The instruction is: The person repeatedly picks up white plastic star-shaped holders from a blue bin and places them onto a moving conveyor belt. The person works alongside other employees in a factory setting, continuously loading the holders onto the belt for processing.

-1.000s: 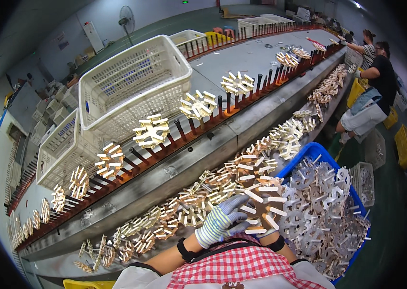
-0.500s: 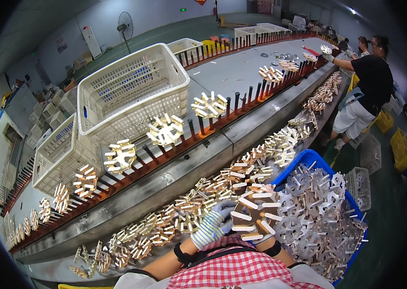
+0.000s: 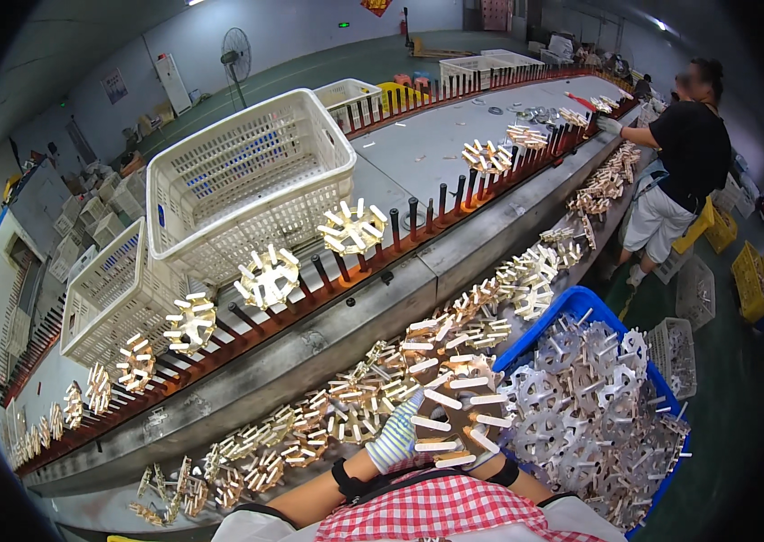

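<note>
In front of my apron is a copper-coloured disc-shaped metal part (image 3: 456, 417) with several pale bars standing out around its face. My left hand (image 3: 393, 435), in a striped knit glove, is closed on the left edge of the part, its fingertips out of sight behind it. My right hand is hidden by the part; only that wrist with its black band shows below. Just right of the part is a blue crate (image 3: 519, 343) heaped with silvery parts (image 3: 571, 397) of a like shape. Along the ledge ahead lies a long row of piled coppery parts (image 3: 291, 434).
Beyond the ledge runs a rail of dark upright pegs (image 3: 318, 271), several bearing parts such as a pale one (image 3: 352, 227). A large white basket (image 3: 251, 217) and a smaller white basket (image 3: 120, 298) stand behind it. A co-worker (image 3: 684, 144) stands farther right along the line.
The parts on the pegs have travelled left and nearer along the rail. My left hand has come in against the held part, which has shifted slightly left. The co-worker's arm has drawn back.
</note>
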Demonstrator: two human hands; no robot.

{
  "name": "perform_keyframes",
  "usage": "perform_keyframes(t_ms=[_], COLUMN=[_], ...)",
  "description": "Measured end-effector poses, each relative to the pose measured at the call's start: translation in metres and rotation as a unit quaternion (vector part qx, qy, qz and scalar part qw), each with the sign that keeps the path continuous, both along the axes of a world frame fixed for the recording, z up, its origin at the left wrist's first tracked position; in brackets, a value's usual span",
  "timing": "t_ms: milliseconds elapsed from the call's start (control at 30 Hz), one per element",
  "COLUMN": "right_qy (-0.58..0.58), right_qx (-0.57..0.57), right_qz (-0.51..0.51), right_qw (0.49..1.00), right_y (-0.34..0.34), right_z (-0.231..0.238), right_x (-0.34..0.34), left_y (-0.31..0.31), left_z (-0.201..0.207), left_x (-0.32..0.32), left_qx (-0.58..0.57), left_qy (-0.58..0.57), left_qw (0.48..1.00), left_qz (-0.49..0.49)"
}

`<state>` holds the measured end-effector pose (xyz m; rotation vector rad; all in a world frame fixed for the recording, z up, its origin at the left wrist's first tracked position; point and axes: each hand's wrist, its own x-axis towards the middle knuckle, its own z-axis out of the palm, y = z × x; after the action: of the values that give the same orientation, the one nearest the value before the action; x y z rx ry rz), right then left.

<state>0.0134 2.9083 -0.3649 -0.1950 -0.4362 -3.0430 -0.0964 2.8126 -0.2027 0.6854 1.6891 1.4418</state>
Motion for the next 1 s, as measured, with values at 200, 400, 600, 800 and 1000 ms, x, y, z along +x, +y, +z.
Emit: perform_keyframes(t_ms=[200, 400, 600, 800, 1000], right_qy=[-0.023, -0.127, -0.267, -0.28, -0.321], right_qx=[0.009, 0.523, 0.343, 0.415, 0.532], right_qz=[-0.021, -0.177, -0.2, -0.17, -0.12], right_qw=[0.999, 0.824, 0.878, 0.849, 0.774], right_y=[0.01, 0.068, 0.141, 0.182, 0.245], right_z=[-0.053, -0.032, -0.069, -0.181, -0.197], right_x=[-0.025, -0.05, -0.074, -0.069, -0.055], left_y=[0.019, 0.014, 0.006, 0.08, 0.207], left_z=[-0.016, -0.055, -0.086, -0.107, -0.089], left_x=[-0.008, -0.028, -0.086, -0.192, -0.287], left_qx=[0.027, -0.015, -0.126, -0.154, -0.332], left_qy=[0.019, -0.019, 0.371, 0.586, 0.66], left_qw=[0.998, 0.998, 0.917, 0.795, 0.674], left_qz=[-0.056, -0.052, -0.079, 0.008, -0.011])
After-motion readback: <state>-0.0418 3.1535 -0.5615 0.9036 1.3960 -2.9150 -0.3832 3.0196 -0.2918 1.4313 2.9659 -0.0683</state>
